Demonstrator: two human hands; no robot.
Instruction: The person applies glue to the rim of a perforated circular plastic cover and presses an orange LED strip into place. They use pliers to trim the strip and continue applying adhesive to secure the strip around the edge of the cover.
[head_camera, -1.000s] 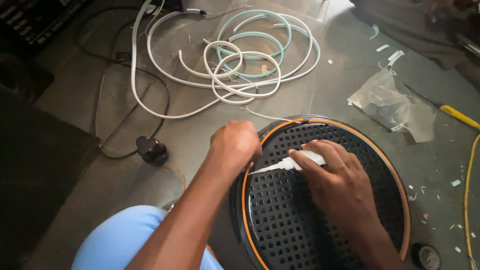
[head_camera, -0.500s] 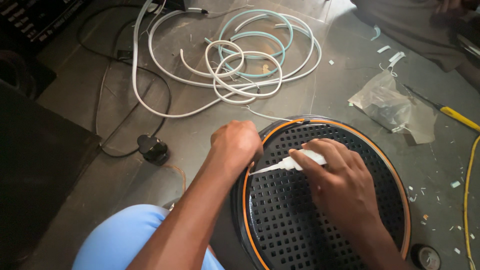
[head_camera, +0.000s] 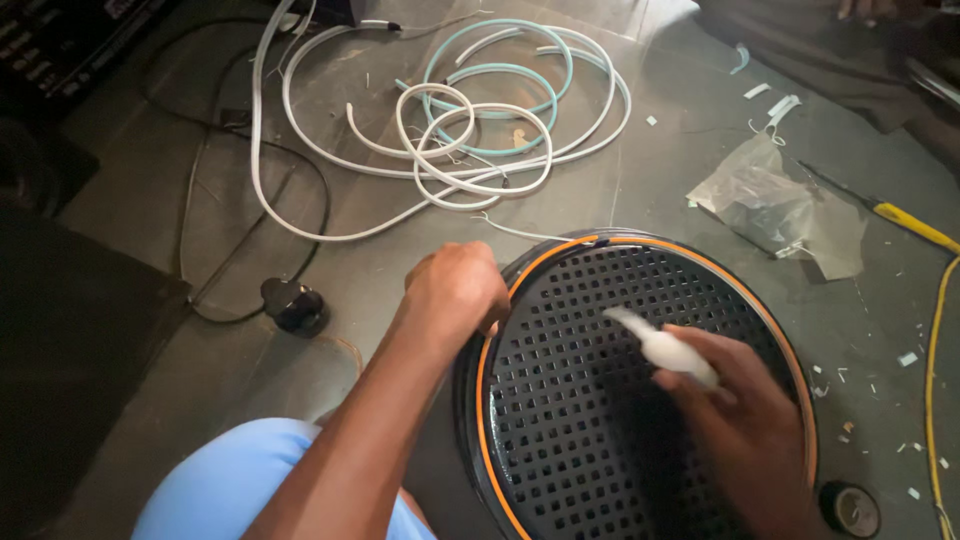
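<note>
Two hands: both mine, on the round black grille (head_camera: 640, 400).
Left hand (head_camera: 455, 290): fingers curled shut on the grille's orange rim (head_camera: 490, 340) — upper left edge.
Right hand (head_camera: 740, 420): fingers closed around a small white tube (head_camera: 662, 346) — nozzle over the perforated face.

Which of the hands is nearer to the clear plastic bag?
Right. The right hand holds a white tube over the grille, below the plastic bag; the left hand grips the grille's far left rim.
</note>
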